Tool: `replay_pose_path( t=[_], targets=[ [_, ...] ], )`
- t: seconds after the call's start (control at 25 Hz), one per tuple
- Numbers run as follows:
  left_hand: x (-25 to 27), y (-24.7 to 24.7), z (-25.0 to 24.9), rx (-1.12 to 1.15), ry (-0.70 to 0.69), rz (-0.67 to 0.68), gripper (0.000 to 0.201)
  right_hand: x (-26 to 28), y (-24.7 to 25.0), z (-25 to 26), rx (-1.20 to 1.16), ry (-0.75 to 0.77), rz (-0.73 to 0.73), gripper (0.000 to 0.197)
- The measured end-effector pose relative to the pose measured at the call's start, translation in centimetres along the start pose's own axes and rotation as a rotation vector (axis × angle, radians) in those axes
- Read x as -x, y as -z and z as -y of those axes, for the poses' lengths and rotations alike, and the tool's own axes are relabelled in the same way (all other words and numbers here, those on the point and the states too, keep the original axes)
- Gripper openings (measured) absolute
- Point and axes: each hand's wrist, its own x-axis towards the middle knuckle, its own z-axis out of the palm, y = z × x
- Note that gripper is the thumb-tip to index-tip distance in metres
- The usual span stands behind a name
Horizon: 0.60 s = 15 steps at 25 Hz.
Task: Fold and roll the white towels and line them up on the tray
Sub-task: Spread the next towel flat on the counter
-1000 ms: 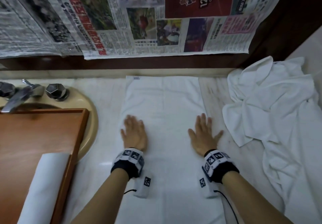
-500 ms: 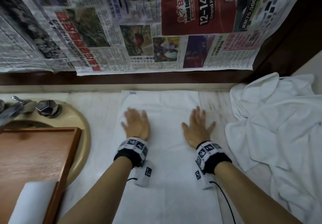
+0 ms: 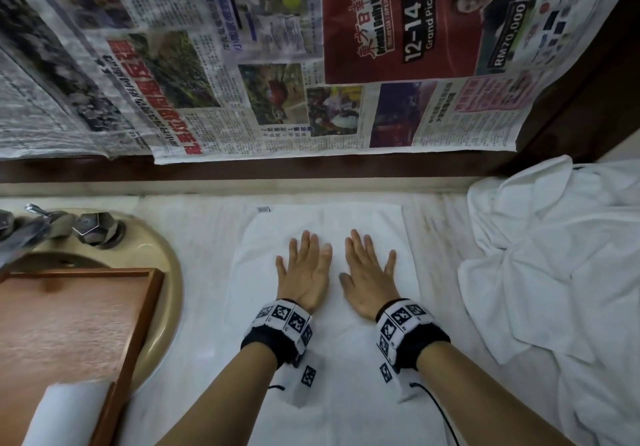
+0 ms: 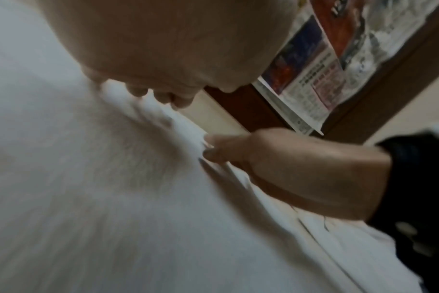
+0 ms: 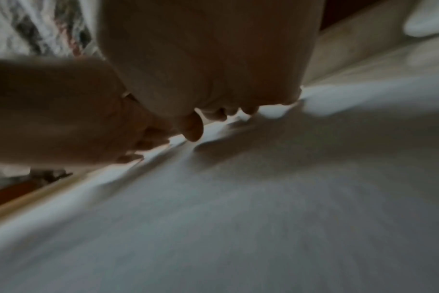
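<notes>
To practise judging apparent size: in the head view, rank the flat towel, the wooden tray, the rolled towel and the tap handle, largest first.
1. flat towel
2. wooden tray, cut off by the frame, so its place is unsure
3. rolled towel, also cut off
4. tap handle

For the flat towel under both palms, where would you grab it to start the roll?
Probably the far short edge of the flat towel, by the backsplash: it lies straight and exposed just beyond the left hand and right hand. Pinch both far corners from above and turn them toward the body.
</notes>
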Motion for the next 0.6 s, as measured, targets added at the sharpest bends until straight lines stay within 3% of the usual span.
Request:
replay_pose_path(
  t=[0.08, 0.16, 0.36, 0.6],
  targets=[
    [-1.2, 0.3, -0.6, -0.032, -0.085, 0.026, 0.056, -1.3, 0.5, 0.7, -0.009, 0.100, -0.005, 0.063],
    [-2.8, 1.0, 0.3, -0.109, -0.076, 0.036, 0.053, -2.7, 0.8, 0.0, 0.039, 0.140, 0.024, 0.061],
    [-4.3, 5.8, 6.3, -0.244, 0.105, -0.087, 0.053, -4.3, 2.6, -4.9, 0.048, -0.059, 0.008, 0.060],
    [-4.4, 7.5, 7.8, -0.370, 0.209, -0.024, 0.061, -5.4, 3.7, -5.6, 0.019, -0.227, 0.057, 0.069]
  ],
)
